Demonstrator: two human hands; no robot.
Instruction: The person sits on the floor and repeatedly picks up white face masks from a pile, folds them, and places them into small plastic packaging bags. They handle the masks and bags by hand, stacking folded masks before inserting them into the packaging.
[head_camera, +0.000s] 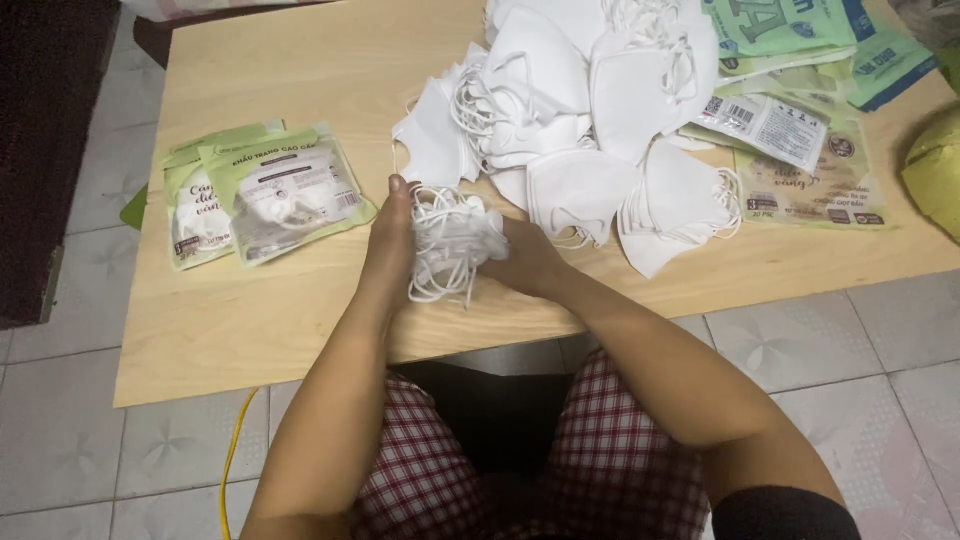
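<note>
Just in front of the loose mask pile (590, 110), my left hand (392, 245) and right hand (525, 260) clamp a mask stack (452, 240); light, soft, floppy, I'd pinch its folded edges, not the loops.

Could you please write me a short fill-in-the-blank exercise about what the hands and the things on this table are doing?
1. Both hands, the left hand and the right hand, hold a stack of white face masks with looped ____ hanging from it.
2. The sealed packets lie on the person's ____ side of the wooden table.
3. The pile of loose masks is ____ in colour.
4. A ____ cable runs over the tiled floor.

Missing words: ear straps; left; white; yellow
</note>
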